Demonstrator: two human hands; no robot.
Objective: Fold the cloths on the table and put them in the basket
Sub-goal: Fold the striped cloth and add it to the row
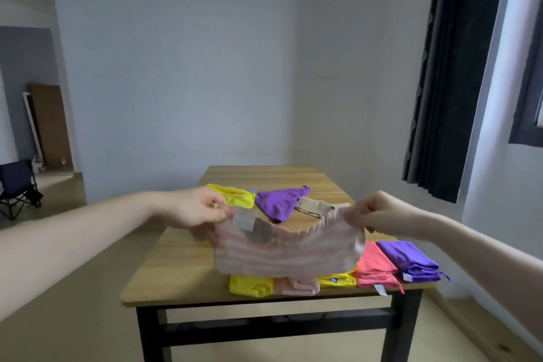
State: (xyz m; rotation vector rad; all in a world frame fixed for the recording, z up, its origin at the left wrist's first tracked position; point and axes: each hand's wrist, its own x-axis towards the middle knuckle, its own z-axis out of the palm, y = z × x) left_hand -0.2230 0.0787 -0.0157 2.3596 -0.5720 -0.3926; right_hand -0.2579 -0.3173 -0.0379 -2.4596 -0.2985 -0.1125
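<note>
Both hands held a pink striped cloth (288, 253) up above the wooden desk (182, 273), the left hand (202, 210) pinching its upper left corner and the right hand (379, 211) pinching its upper right corner. Folded yellow (249, 285), coral (374, 269) and purple (410, 258) cloths lay along the desk's near edge. Unfolded yellow (235, 195), purple (279, 204) and beige (313, 206) cloths lay farther back.

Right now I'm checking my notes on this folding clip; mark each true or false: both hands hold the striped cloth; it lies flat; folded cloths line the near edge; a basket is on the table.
1. Both the left hand and right hand hold the pink striped cloth: true.
2. It lies flat: false, it hangs lifted above the table.
3. Folded cloths line the near edge: true, including the folded purple cloth.
4. A basket is on the table: false, none is visible.
</note>
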